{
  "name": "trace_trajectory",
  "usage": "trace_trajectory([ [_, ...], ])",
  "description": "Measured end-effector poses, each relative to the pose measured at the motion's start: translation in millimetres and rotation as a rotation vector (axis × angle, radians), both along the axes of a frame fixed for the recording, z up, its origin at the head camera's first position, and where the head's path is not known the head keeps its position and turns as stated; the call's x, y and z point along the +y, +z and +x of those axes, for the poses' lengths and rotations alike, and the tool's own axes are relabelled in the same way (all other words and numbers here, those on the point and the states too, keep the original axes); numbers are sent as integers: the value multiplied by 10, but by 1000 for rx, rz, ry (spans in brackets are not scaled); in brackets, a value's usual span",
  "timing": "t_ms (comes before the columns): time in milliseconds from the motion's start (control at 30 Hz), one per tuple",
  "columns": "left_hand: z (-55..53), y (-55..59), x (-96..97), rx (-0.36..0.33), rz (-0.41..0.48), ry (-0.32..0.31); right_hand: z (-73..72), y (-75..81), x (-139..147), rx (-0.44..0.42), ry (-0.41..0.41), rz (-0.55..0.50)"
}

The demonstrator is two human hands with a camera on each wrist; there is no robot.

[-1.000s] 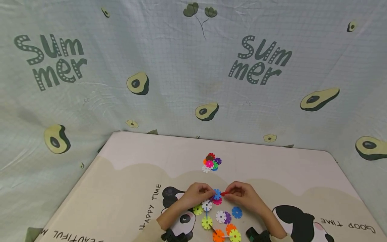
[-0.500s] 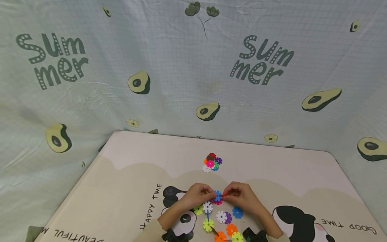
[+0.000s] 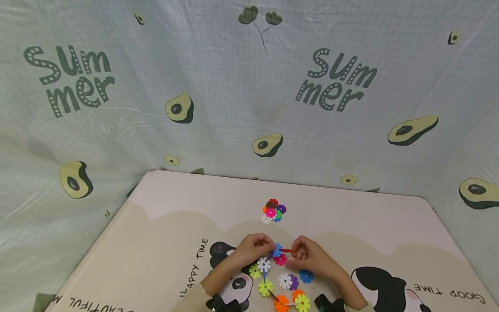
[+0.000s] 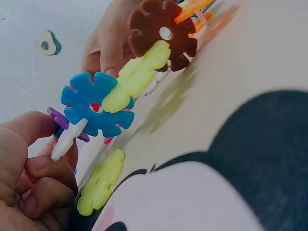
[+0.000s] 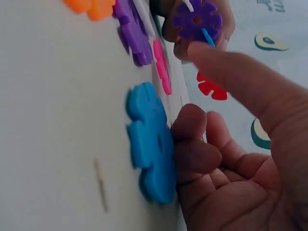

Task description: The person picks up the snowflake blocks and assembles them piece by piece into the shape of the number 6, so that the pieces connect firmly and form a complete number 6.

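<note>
Creased fabric backdrop point(image 3: 226, 73), avocado print. Smooth printed table point(image 3: 156, 242), rounded corners, edges well apart from hands. Left hand point(image 3: 251, 250) pinches upper end of disc chain point(image 3: 265, 287), notched plastic rounds slotted at angles. Right hand point(image 3: 312, 256): thumb and fingers parted beside red disc point(image 3: 286, 250) at chain end; contact unclear. Multicolored disc pile point(image 3: 273, 211) beyond hands. Loose blue disc point(image 3: 306, 276), thick lobed rim, just beside right fingers.

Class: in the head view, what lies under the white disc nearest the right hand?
A purple disc, showing only along one side. The rest of it is hidden by the white disc; anything else covered there cannot be seen.
</note>
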State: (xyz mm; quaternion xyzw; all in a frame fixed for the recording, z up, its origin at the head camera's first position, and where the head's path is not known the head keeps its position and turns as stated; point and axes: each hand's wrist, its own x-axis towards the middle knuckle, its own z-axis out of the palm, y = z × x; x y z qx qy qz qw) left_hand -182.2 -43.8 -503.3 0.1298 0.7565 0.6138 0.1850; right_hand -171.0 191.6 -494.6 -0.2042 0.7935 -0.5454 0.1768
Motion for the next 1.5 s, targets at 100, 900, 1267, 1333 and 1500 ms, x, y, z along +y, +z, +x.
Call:
trace_trajectory([
  [100, -13, -11, -10, -7, 13, 0, 8, 28, 9, -14, 11, 54],
  [900, -5, -5, -39, -19, 7, -6, 9, -26, 125, -28, 219, -50],
  [1267, -5, 17, -43, -22, 7, -29, -3, -7, 197, -93, 142, -96],
  [1333, -6, 13, -42, -15, -10, -27, -8, -13, 215, -114, 112, -95],
  [1500, -7, 4, -45, 9, -16, -33, -29, -35, 244, -131, 51, -102],
])
